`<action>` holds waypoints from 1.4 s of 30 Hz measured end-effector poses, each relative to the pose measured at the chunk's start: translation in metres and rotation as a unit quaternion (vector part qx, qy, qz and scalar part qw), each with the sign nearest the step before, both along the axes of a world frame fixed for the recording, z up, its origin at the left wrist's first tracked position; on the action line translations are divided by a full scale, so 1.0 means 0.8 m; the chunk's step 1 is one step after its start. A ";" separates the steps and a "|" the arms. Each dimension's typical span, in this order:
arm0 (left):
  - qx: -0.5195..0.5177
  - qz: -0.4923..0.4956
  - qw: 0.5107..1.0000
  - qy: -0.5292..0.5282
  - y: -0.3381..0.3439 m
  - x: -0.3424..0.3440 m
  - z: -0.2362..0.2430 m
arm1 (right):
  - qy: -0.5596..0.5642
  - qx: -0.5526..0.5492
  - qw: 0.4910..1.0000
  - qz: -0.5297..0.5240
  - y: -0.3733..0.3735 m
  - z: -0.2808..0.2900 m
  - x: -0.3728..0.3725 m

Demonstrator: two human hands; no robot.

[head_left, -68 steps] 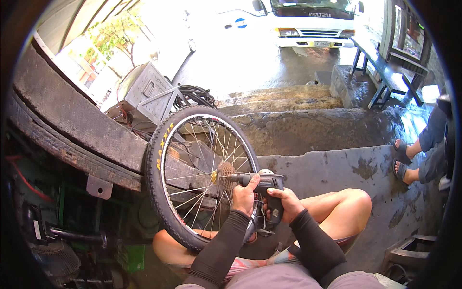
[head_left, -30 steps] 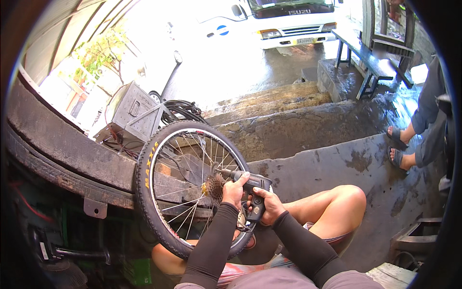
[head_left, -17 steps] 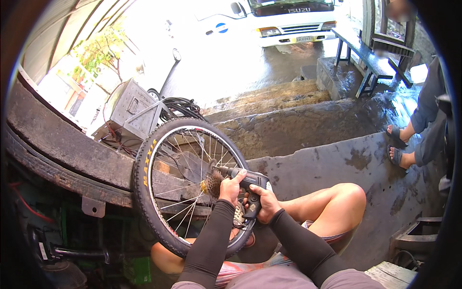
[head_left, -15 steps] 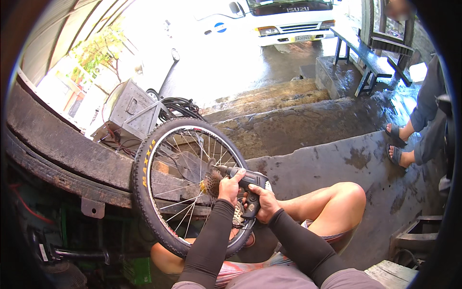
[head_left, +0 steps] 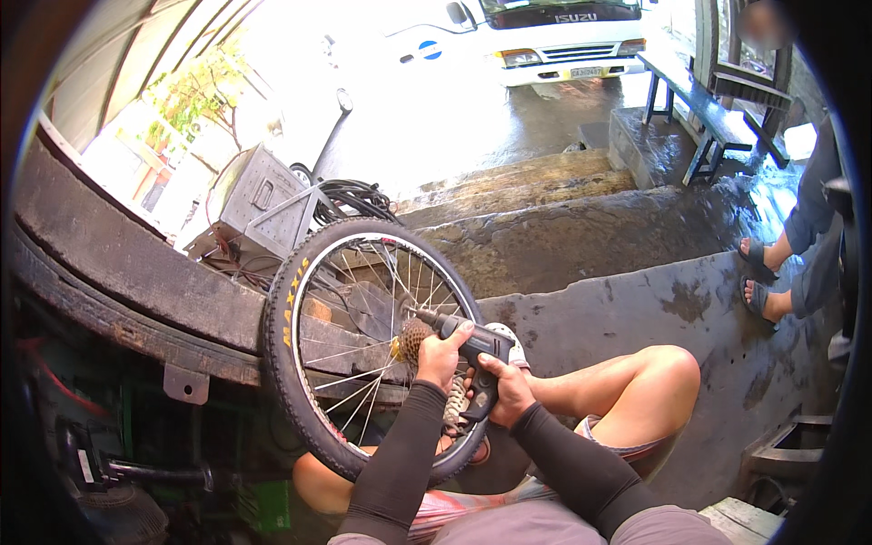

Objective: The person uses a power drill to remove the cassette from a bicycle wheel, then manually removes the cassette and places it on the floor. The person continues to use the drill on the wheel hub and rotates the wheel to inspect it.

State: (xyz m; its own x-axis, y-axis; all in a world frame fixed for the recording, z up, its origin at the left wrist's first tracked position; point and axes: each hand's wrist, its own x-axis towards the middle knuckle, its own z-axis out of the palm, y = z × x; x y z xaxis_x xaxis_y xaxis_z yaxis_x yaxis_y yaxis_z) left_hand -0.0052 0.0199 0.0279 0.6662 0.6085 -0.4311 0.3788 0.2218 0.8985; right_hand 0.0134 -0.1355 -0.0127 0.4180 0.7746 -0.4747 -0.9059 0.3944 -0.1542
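We clasped the pistol-shaped drill (head_left: pixel 490 343), left hand (head_left: pixel 440 357) and right hand (head_left: pixel 509 392) — knobbly wheel (head_left: pixel 396 351) tilted beside the rough beam's edge (head_left: pixel 222 354).

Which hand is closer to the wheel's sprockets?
The left hand, at the front of the drill; the right hand is farther from the sprockets, gripping the handle.
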 end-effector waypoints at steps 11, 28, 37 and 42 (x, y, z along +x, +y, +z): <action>-0.035 -0.031 0.998 0.048 0.008 0.011 -0.038 | 0.031 -0.035 0.999 0.027 -0.014 -0.004 0.020; -0.047 -0.021 0.999 0.016 -0.047 0.007 -0.003 | 0.027 -0.033 0.999 0.003 -0.051 -0.004 0.016; 0.118 -0.241 0.962 0.056 -0.009 0.018 0.038 | -0.042 0.049 0.995 -0.072 -0.068 0.010 0.035; 0.576 -0.145 0.786 0.170 0.087 0.027 0.075 | -0.086 0.046 0.976 -0.193 -0.084 0.025 0.067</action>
State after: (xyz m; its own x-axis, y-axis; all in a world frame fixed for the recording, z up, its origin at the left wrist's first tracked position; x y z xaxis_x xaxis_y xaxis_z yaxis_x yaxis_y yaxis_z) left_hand 0.0165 0.0895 0.0877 0.8142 0.5694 0.1129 0.5249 -0.8053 0.2757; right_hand 0.0666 -0.2023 0.0073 0.7538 0.5806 -0.3077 -0.6518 0.7201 -0.2380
